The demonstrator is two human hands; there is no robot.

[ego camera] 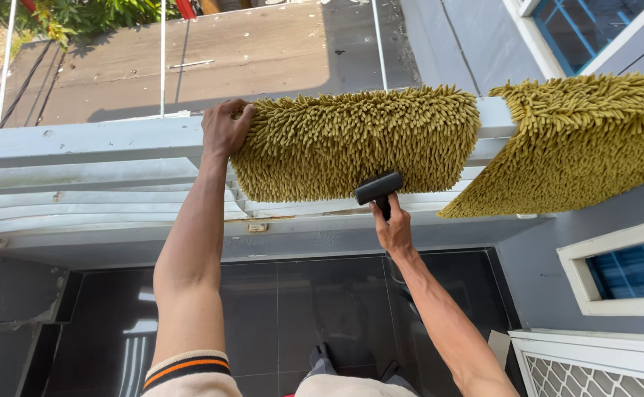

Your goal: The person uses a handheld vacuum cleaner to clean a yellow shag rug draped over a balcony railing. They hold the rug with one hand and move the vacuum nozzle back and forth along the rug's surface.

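Your fingers on the left hand (224,129) clamp the shaggy olive mat (355,143) draped over the white balcony railing (86,140) (a second mat (579,143) hangs beside it), while your right hand (393,229) grips a black-headed mallet (378,188) against its lower edge, so beating looks underway, unfinished.

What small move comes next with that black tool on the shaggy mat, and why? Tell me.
Probably swing the black tool against the mat: the right hand holds it raised at the mat's lower edge, while the left hand pins the mat's corner on the railing.
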